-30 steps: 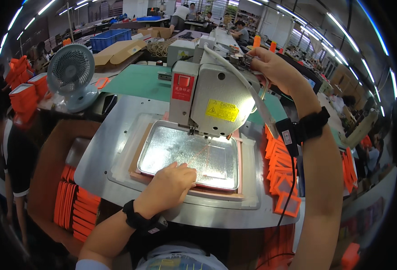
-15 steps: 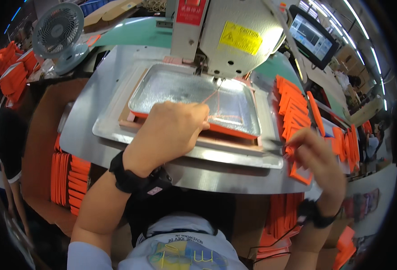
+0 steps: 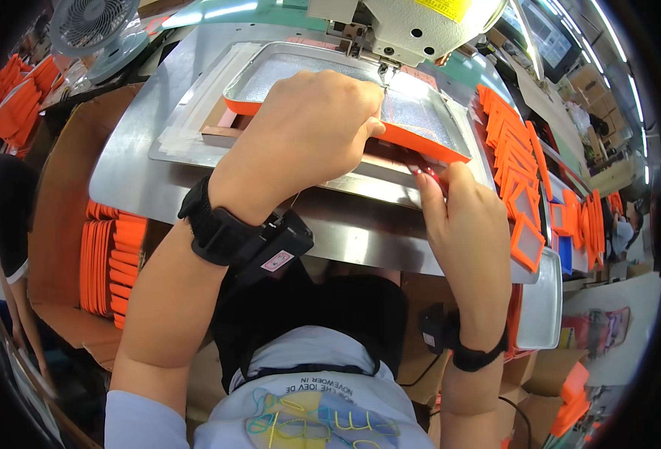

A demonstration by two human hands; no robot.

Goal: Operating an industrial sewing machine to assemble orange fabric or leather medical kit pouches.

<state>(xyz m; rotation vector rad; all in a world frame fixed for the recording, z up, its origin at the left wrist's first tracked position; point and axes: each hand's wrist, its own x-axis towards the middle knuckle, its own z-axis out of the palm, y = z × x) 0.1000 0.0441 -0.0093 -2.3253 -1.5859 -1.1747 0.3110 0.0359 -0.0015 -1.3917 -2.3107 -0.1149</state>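
My left hand [image 3: 304, 135] is closed on the front edge of a shiny metal tray [image 3: 420, 120] with an orange underside, which is raised off the wooden-framed plate below. My right hand [image 3: 458, 232] grips small red-handled snips [image 3: 428, 172], their blades partly hidden under the tray's front edge. The sewing machine head [image 3: 413, 26] stands over the tray, its needle area [image 3: 383, 71] just behind my left hand. The steel work plate [image 3: 338, 232] lies beneath.
Orange frames [image 3: 503, 142] pile at the right above another metal tray [image 3: 540, 299]. A cardboard box [image 3: 65, 161] holding orange pieces is at left, beside a person [image 3: 8, 217]. A fan [image 3: 83, 26] and a monitor [image 3: 536, 41] stand behind.
My right hand has come down from the machine's top to the tray's front, now holding snips. My left hand has raised the tray's front edge. The view has tilted downward.
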